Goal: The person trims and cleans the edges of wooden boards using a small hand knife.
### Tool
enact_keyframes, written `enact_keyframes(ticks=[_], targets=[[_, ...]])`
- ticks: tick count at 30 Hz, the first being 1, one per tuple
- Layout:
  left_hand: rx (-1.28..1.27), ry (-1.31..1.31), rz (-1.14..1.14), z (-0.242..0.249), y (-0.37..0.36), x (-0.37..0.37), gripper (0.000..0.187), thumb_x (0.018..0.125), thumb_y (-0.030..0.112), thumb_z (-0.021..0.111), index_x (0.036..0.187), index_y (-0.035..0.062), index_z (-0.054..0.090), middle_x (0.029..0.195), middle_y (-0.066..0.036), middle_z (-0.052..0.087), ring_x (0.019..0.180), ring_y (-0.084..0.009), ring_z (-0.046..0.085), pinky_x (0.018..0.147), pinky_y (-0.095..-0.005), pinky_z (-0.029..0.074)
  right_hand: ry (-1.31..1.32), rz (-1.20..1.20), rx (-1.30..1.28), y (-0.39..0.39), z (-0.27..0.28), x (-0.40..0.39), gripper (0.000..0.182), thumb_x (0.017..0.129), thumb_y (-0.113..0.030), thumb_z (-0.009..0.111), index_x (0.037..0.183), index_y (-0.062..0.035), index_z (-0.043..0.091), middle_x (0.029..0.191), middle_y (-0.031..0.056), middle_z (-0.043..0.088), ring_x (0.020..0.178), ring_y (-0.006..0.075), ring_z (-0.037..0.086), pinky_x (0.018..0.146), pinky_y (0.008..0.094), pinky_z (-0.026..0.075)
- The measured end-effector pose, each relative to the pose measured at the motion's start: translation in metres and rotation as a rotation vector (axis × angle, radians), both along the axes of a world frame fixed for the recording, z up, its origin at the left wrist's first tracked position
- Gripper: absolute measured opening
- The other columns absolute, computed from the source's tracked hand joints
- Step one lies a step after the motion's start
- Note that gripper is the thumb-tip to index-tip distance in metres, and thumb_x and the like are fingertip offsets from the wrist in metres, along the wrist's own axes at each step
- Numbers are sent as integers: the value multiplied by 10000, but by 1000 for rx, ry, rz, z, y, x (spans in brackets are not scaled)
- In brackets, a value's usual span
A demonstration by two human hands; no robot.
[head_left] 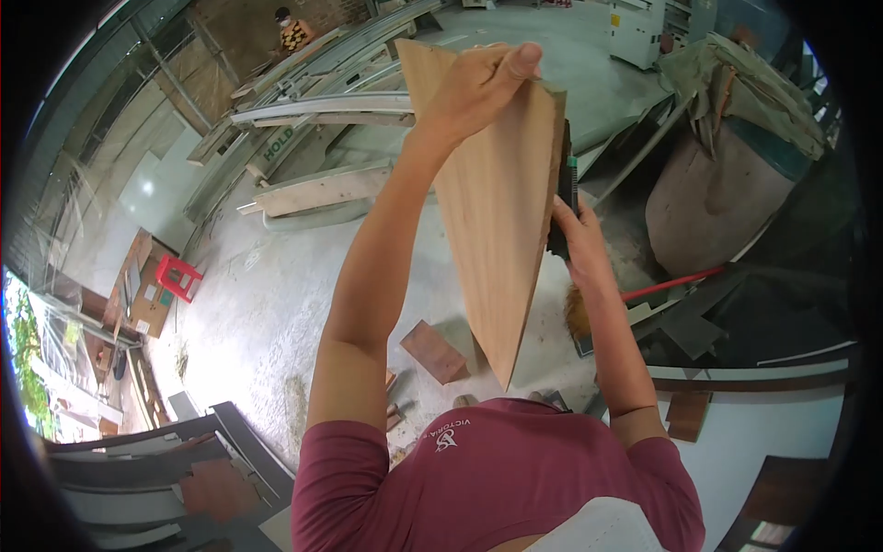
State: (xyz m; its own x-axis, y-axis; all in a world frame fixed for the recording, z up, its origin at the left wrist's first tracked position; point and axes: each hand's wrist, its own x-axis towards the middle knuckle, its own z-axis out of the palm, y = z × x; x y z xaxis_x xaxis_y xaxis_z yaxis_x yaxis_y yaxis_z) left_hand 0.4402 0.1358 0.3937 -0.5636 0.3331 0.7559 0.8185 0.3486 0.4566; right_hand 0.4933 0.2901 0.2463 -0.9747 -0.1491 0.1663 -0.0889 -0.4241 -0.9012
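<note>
A light-brown wooden board (501,193) with a pointed lower end stands in front of my chest, its tip just above my shirt. My left hand (478,87) is closed over the board's upper end, thumb up at the far edge. At the board's right edge, my right hand (581,241) is closed around a black tool with a green end (572,175). The board covers most of this tool, so I cannot tell its kind. The right thumb lies close to the board's edge.
A wooden block (434,351) lies on the concrete floor below. A red stool (178,278) is at left. A broom (578,313) with a red handle and a large sack-like bin (722,193) stand at right. Long rails and planks (322,184) lie ahead; a person (292,32) is far behind them.
</note>
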Motion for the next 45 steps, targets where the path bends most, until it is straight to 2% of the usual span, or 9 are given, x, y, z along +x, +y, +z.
enact_keyframes(ticks=[9, 12, 15, 20, 26, 27, 30, 37, 45], targets=[[-96, -166, -326, 4, -55, 29, 672, 855, 575, 194, 602, 36, 504, 829, -138, 576, 869, -232, 510, 808, -325, 362, -86, 228, -235, -45, -48, 12, 381, 880, -233, 475, 1171, -14, 363, 790, 51, 529, 607, 74, 470, 557, 213, 418], [8, -55, 47, -7, -76, 63, 582, 870, 520, 310, 862, 4, 579, 1046, -135, 546, 990, -216, 483, 864, -301, 336, -112, 330, -218, -73, -56, 47, 342, 892, -219, 449, 1171, -44, 358, 821, 40, 529, 665, 63, 469, 611, 204, 403], [-51, -605, 500, 15, -78, 116, 774, 796, 481, 503, 1342, 38, 179, 1293, -158, 349, 1152, -242, 394, 975, -341, 268, -65, 425, -261, -84, -67, 71, 336, 897, -208, 433, 1177, -41, 349, 846, 45, 528, 684, 67, 468, 622, 203, 397], [167, -1170, 559, 54, -85, 123, 611, 804, 303, 581, 1264, -6, 322, 1182, -132, 458, 1055, -164, 475, 833, -292, 443, -14, 662, -287, -113, -80, 100, 316, 894, -145, 415, 1176, -15, 357, 894, 39, 517, 756, 69, 470, 659, 209, 404], [-328, -940, 1118, 33, -153, 108, 566, 834, 373, 520, 1231, -8, 387, 1045, -109, 545, 974, -184, 527, 783, -290, 450, 8, 760, -222, -149, -84, 81, 336, 868, -140, 467, 1171, -34, 367, 908, 71, 540, 832, 137, 515, 717, 265, 418], [-568, -669, 1197, 31, -148, 109, 521, 837, 423, 483, 1099, -27, 493, 917, -141, 573, 904, -212, 547, 729, -322, 445, 137, 670, -68, -154, -89, 66, 375, 860, -163, 484, 1191, -44, 354, 867, 93, 548, 798, 163, 529, 704, 285, 420], [-703, -742, 1379, 36, -160, 90, 496, 833, 447, 464, 873, -40, 547, 780, -184, 561, 783, -236, 553, 662, -353, 416, 264, 539, 204, -154, -86, 22, 445, 851, -211, 504, 1237, -79, 325, 800, 137, 561, 750, 228, 555, 684, 328, 424], [-701, -502, 1334, 21, -212, 111, 443, 835, 398, 474, 738, -29, 539, 695, -208, 545, 667, -331, 539, 621, -397, 394, 438, 316, 422, -137, -49, -50, 481, 864, -261, 459, 1299, -173, 275, 971, 190, 540, 869, 348, 542, 700, 403, 427], [-469, -563, 1385, 28, -169, 172, 354, 879, 294, 469, 702, -9, 425, 578, -96, 363, 546, -133, 317, 509, -286, 318, 621, 351, 459, -146, 15, -60, 449, 881, -253, 407, 1299, -171, 265, 904, 175, 510, 826, 350, 530, 710, 427, 421]])
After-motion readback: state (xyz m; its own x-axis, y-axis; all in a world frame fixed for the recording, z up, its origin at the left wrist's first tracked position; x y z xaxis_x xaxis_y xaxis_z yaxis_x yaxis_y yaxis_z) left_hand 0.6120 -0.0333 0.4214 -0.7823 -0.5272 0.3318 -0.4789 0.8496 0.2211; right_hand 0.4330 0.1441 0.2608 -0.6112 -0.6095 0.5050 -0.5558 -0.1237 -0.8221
